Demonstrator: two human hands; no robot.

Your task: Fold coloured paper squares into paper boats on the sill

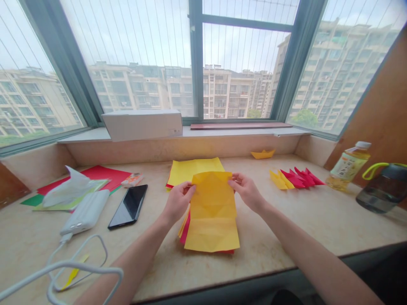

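Note:
A creased sheet of yellow paper (213, 207) is held up by its two far corners, its near edge low over the counter. My left hand (180, 198) pinches the left corner between thumb and fingers. On the right corner, my right hand (247, 190) has a similar pinch. Fold lines cross the sheet, some forming a diamond shape. Beneath it, red paper (184, 232) and other yellow edges stick out at the left and bottom. Just behind lies a stack of yellow sheets (197, 167) with red showing at its edge.
A folded yellow paper boat (263, 154) sits at the back. Right of my hands are folded red paper pieces (300, 178), a drink bottle (348, 167) and a dark cup (383, 188). Leftward lie a phone (129, 206), a white power bank (85, 212), a cable (63, 264) and coloured paper (104, 174).

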